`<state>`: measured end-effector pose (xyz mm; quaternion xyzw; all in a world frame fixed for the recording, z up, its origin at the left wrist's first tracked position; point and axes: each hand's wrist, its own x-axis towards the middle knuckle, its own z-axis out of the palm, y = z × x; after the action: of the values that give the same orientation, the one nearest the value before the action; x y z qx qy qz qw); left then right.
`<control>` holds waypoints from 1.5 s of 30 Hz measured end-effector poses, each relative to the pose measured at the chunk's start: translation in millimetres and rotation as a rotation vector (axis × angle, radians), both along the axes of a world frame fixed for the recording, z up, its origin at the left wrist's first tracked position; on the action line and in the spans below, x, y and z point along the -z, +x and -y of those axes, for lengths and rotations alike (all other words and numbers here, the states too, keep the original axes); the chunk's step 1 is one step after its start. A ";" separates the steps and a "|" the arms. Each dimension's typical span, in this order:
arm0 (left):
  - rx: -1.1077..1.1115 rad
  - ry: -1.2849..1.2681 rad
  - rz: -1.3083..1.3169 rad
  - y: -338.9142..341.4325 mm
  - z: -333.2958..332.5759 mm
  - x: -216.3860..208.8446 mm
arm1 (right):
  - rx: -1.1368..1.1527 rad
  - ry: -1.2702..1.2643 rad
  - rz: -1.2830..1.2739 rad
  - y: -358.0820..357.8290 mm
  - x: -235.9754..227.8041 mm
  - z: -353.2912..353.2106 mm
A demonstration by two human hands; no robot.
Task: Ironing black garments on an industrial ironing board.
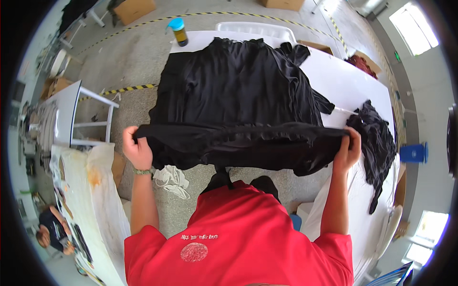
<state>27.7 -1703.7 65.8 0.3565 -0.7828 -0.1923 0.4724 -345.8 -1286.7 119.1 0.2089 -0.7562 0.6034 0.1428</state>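
Note:
Stretched between my two hands is a black garment (243, 148), its upper edge pulled nearly straight and its near part hanging past the table's near edge. My left hand (138, 148) is closed on its left end, and my right hand (349, 150) pinches the right end. Beyond it, black cloth (238, 81) lies spread over the white table (329, 76), with a short sleeve reaching out at the right. Whether this cloth and the held part are one piece, I cannot tell.
A crumpled black garment (374, 138) lies at the table's right. A blue-lidded bottle (178, 32) stands at the far left corner. White cloth (171, 181) is on the floor beneath my left hand. A covered side table (90, 190) stands left; a person (55, 231) works beyond it.

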 end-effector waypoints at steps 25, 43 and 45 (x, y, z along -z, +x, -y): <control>0.259 0.007 0.964 -67.6 21.6 157.5 | -0.115 1.097 0.107 -12.9 189.0 42.7; 0.357 0.432 1.155 -451.7 153.0 146.3 | -0.451 1.078 0.132 76.0 187.9 33.1; 0.481 0.939 0.904 -469.1 190.3 138.0 | -0.445 1.071 0.179 73.4 192.1 30.0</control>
<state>-441.4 -1893.9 -72.2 0.3848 -0.7940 -0.4427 -0.1601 -272.4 -1316.7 -73.0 0.3539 -0.9028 0.1680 -0.1772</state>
